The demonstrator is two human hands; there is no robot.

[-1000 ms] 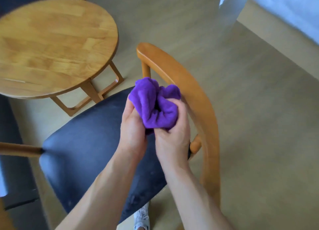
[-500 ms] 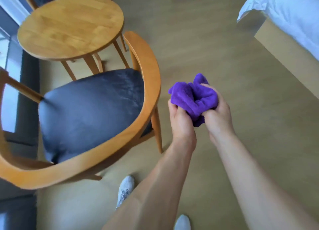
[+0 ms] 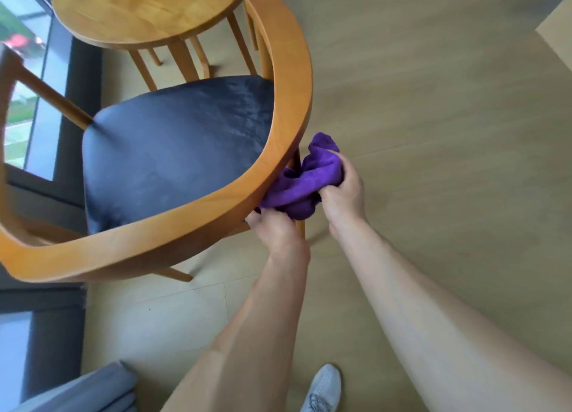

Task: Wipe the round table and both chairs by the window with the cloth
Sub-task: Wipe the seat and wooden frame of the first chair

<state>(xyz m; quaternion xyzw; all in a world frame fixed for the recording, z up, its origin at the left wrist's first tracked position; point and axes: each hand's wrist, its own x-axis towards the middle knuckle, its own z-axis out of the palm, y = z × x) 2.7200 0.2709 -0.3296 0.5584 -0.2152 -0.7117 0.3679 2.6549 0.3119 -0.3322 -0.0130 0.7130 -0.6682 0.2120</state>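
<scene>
1. We held the purple cloth [image 3: 305, 181] bunched just outside the curved wooden backrest [image 3: 280, 151] of the near chair, its left end tucked under the rail and against the rear leg [image 3: 299, 226].
2. Our right hand [image 3: 342, 192] clenched the cloth's outer end; our left hand [image 3: 277, 229], directly below the backrest, gripped its lower folds, fingertips hidden beneath the fabric.
3. Inside the backrest lay the dark padded seat [image 3: 173, 151]; beyond it stood the round table [image 3: 145, 9], and to the backrest's far left ran the window [image 3: 24, 80]. A grey shoe [image 3: 323, 390] rested on the wood floor [image 3: 433, 117], well behind the backrest.
4. We judged the step in hand to be wiping this chair's frame, at the outer face and underside of the backrest. The second chair was out of view.
5. The next move would call for drawing the cloth along the rail's curve with steady pressure, probably one hand freed to steady the chair.
</scene>
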